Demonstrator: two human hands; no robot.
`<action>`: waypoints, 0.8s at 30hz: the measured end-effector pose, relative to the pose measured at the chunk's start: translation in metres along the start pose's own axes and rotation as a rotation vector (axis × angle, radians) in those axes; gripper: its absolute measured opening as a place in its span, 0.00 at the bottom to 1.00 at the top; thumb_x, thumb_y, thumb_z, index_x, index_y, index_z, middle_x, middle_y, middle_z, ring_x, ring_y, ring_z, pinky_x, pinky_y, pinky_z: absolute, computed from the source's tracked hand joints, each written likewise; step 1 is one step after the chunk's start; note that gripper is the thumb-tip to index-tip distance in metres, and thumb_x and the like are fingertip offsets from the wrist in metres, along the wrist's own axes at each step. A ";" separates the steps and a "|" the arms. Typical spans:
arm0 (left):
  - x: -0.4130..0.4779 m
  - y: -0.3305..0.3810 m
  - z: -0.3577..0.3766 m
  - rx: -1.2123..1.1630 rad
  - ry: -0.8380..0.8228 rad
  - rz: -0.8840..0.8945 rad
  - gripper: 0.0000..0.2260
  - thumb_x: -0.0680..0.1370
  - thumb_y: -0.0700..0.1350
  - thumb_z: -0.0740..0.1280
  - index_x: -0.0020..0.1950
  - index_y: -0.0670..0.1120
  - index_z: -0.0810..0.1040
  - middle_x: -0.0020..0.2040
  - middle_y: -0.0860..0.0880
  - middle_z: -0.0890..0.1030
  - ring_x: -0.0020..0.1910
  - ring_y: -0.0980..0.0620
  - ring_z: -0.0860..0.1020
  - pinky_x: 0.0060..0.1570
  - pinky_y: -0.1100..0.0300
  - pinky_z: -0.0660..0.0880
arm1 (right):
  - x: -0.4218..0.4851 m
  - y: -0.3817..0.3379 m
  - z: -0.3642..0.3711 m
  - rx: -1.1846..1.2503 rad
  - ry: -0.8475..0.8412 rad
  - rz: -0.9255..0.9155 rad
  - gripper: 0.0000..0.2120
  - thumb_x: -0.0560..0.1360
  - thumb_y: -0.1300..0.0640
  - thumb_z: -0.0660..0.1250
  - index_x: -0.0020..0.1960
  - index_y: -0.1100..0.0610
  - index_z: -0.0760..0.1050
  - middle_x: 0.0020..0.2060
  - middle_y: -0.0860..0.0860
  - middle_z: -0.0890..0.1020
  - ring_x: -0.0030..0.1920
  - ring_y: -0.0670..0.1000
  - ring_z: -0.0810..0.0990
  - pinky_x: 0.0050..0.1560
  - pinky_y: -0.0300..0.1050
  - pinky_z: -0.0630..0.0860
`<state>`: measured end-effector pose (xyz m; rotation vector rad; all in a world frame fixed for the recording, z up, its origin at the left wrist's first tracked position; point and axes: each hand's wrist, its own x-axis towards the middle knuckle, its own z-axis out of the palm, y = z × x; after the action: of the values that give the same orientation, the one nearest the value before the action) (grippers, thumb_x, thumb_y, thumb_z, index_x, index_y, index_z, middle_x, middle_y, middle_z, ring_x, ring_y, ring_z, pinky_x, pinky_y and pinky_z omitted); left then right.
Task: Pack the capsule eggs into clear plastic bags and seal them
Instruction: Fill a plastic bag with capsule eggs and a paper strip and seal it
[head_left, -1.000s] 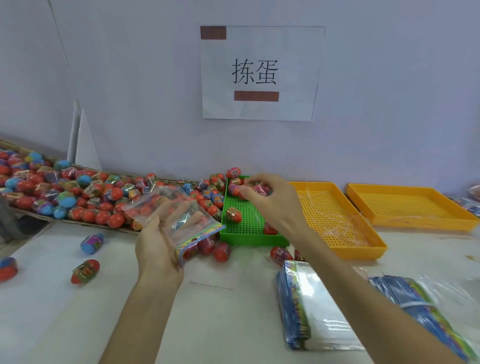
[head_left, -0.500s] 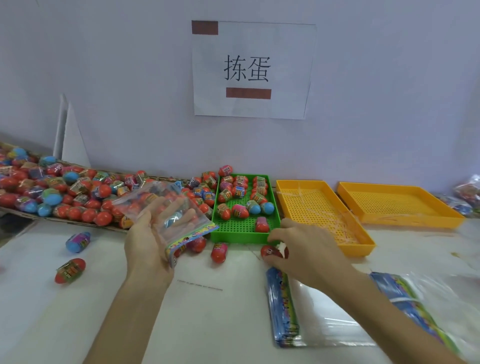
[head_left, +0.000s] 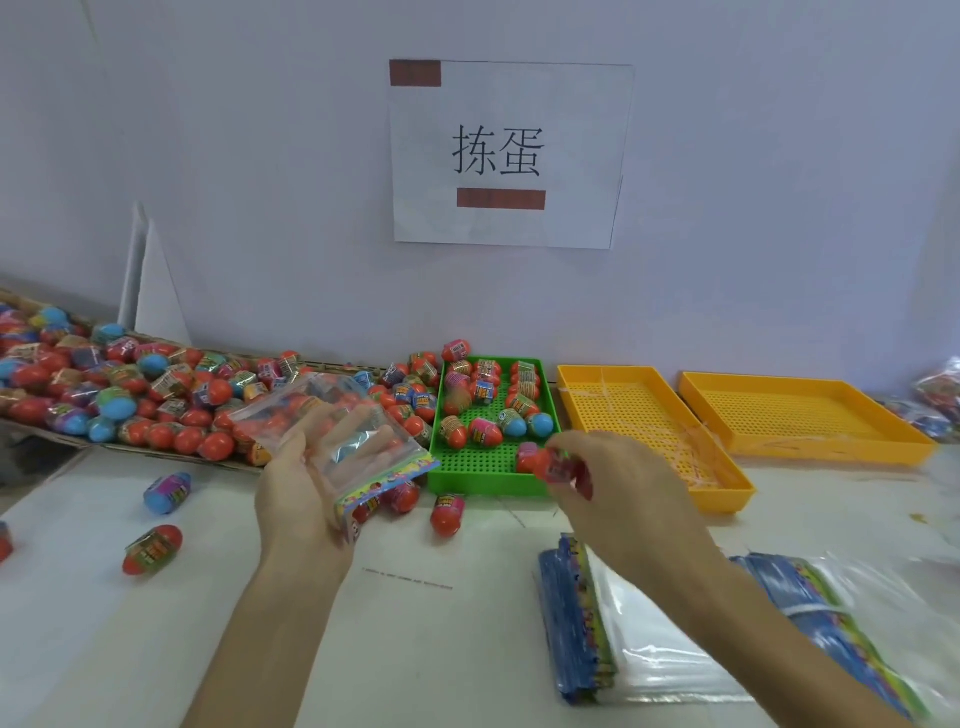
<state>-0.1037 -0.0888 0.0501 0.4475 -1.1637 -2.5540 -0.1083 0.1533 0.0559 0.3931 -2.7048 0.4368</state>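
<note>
My left hand (head_left: 306, 493) holds a clear plastic bag (head_left: 332, 421) with a colourful printed strip along its lower edge, raised above the table left of the green tray (head_left: 483, 480). My right hand (head_left: 618, 499) grips red capsule eggs (head_left: 553, 465) in its fingers, just over the tray's front right corner. Several more eggs lie in the tray's far half. A large heap of red and blue capsule eggs (head_left: 130, 395) fills a flat box at the left.
Two yellow trays (head_left: 649, 421) (head_left: 800, 410) stand right of the green one. A stack of flat bags (head_left: 587, 623) lies at the front right. Loose eggs (head_left: 153, 548) (head_left: 167, 492) (head_left: 448, 514) lie on the white table. A paper sign (head_left: 506, 153) hangs on the wall.
My right hand reached into the green tray, dropped to the table by the bag stack, and has now risen towards the bag with red eggs in its fingers. My left hand kept the bag raised.
</note>
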 end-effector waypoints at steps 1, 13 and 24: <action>-0.001 0.001 0.000 -0.010 0.011 0.005 0.14 0.86 0.45 0.55 0.65 0.47 0.77 0.51 0.47 0.87 0.45 0.45 0.87 0.31 0.59 0.81 | 0.009 -0.002 -0.002 0.113 0.072 -0.018 0.11 0.78 0.47 0.69 0.60 0.45 0.79 0.47 0.43 0.82 0.45 0.46 0.76 0.45 0.43 0.77; 0.000 0.010 -0.003 -0.084 0.182 0.062 0.15 0.85 0.47 0.58 0.68 0.47 0.77 0.55 0.46 0.87 0.48 0.47 0.87 0.30 0.62 0.80 | 0.013 -0.079 0.075 0.050 -0.207 -0.359 0.38 0.72 0.31 0.65 0.76 0.47 0.59 0.71 0.49 0.65 0.66 0.55 0.69 0.59 0.55 0.75; -0.003 0.013 -0.004 -0.113 0.178 0.095 0.14 0.85 0.47 0.57 0.67 0.50 0.77 0.52 0.49 0.87 0.51 0.45 0.86 0.31 0.62 0.80 | 0.024 -0.144 0.124 -0.042 -0.156 -0.185 0.32 0.76 0.38 0.59 0.74 0.56 0.62 0.69 0.59 0.66 0.59 0.63 0.70 0.49 0.55 0.65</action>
<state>-0.0978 -0.0987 0.0575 0.5653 -0.9496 -2.4266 -0.1215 -0.0271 -0.0086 0.6854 -2.7880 0.3080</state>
